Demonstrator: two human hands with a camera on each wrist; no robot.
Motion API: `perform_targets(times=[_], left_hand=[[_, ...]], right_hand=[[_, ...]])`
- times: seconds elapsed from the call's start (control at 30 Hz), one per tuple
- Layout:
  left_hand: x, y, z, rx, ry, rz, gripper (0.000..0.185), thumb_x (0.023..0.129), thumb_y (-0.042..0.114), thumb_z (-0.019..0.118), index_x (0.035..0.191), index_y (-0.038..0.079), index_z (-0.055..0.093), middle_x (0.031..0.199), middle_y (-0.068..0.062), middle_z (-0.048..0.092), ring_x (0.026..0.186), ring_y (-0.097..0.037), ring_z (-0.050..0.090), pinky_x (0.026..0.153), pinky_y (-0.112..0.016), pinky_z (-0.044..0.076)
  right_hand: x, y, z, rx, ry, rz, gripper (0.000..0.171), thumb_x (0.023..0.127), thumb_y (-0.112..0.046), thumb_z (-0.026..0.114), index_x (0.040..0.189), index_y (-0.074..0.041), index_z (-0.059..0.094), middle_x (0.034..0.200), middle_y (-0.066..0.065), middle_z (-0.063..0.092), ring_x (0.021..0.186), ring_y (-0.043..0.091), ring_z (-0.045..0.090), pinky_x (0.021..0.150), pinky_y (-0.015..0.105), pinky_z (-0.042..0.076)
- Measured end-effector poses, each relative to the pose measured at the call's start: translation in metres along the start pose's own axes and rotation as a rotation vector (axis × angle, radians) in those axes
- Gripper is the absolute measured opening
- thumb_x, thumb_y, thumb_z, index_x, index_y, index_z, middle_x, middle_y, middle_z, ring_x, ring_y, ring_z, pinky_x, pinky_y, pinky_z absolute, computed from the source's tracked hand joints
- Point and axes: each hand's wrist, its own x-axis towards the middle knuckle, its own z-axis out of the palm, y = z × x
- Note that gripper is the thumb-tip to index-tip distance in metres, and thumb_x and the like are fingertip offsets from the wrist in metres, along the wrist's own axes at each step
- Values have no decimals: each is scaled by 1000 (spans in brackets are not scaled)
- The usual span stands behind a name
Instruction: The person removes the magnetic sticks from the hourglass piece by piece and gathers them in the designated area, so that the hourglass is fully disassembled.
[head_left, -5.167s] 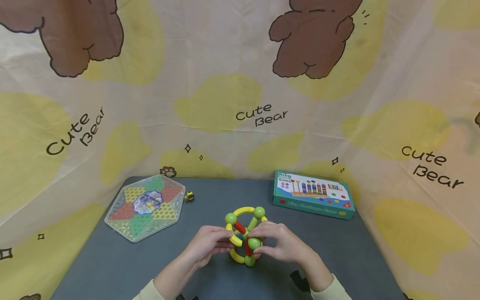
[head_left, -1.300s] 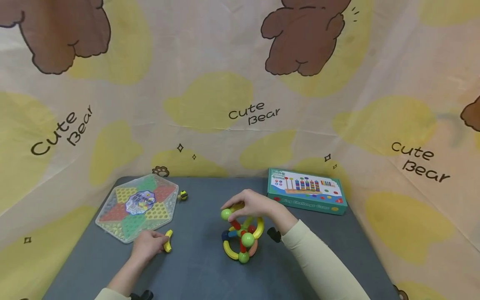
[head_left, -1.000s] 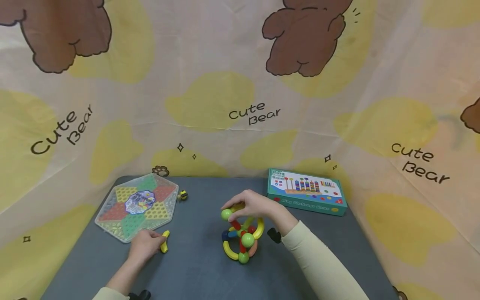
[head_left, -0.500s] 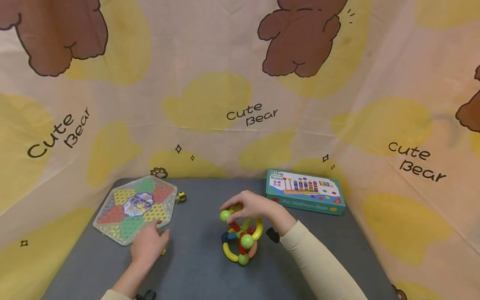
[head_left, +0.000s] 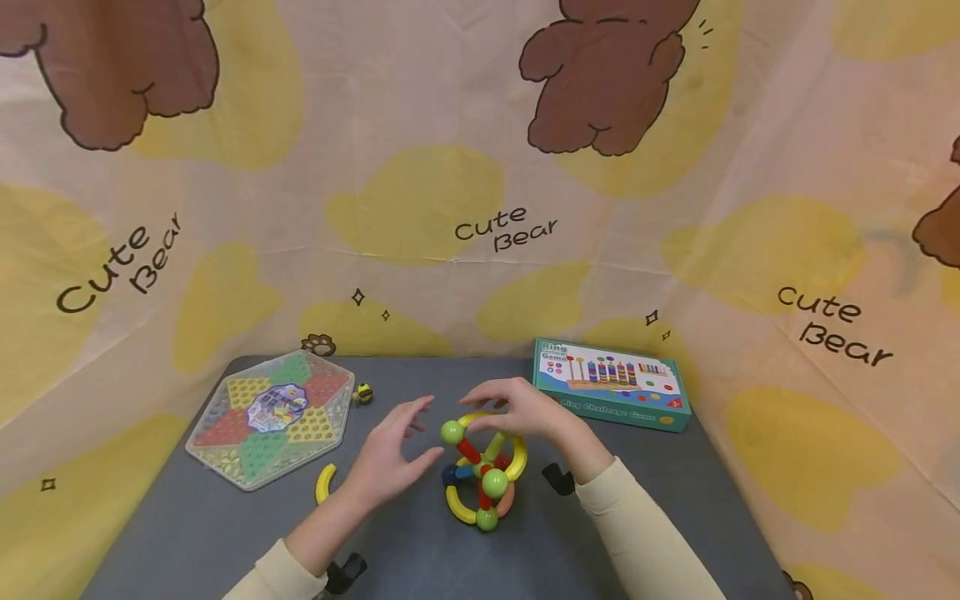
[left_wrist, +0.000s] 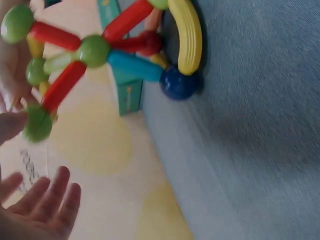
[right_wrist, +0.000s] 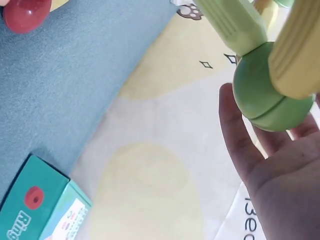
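Ball-and-rod toy (head_left: 483,467) mid-table on grey felt-like cloth (head_left: 660,500), right hand (head_left: 525,410) spread loosely over its top arc. Left hand (head_left: 390,458), fingers wide, now lifted beside the toy, curved yellow piece (head_left: 324,483) left lying near the hexagonal game board (head_left: 273,414). Glossy plastic spheres, ribbed rods; bear-print curtain (head_left: 480,167) behind.

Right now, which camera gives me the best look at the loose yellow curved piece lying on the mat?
The head view: the yellow curved piece lies whole on the gray mat, apart from the left hand. Neither wrist view shows it; each shows only parts of the ball-and-rod toy.
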Motion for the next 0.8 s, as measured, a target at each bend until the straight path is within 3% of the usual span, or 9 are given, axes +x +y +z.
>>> perform_targets(times=[0.1, 0.2, 0.47, 0.67, 0.8], left_hand=[[7, 3, 10, -13, -49, 99, 76, 82, 19, 86, 147, 17, 48, 141, -6, 53, 101, -18, 66, 84, -39, 58], [13, 3, 16, -3, -66, 162, 70, 80, 15, 86, 142, 16, 53, 140, -6, 52, 103, -16, 64, 84, -35, 58], [23, 5, 20, 36, -94, 231, 52, 80, 10, 84, 127, 14, 63, 127, -1, 56, 102, -13, 63, 85, -33, 58], [27, 7, 22, 98, -88, 310, 40, 79, 7, 83, 116, 11, 67, 116, -1, 61, 95, -13, 64, 82, -31, 58], [24, 5, 21, 140, -75, 325, 38, 79, 7, 83, 113, 10, 67, 112, -1, 62, 91, -12, 64, 81, -30, 58]], right_hand=[[-11, 1, 0, -6, 69, 18, 39, 92, -28, 76, 128, -14, 69, 128, 4, 69, 114, 26, 66, 97, 50, 53], [-22, -2, 2, -7, 155, 77, 41, 94, -27, 73, 132, -13, 66, 131, 6, 67, 115, 24, 65, 96, 49, 54], [-47, -10, 18, 65, 394, 315, 45, 97, -27, 69, 141, -19, 60, 135, 8, 65, 115, 30, 67, 88, 43, 59], [-54, -15, 29, 98, 428, 421, 41, 95, -27, 72, 135, -19, 65, 125, 8, 70, 104, 29, 70, 77, 37, 60], [-52, -16, 36, 105, 415, 430, 37, 95, -27, 71, 131, -17, 67, 119, 6, 71, 98, 25, 70, 71, 30, 59]])
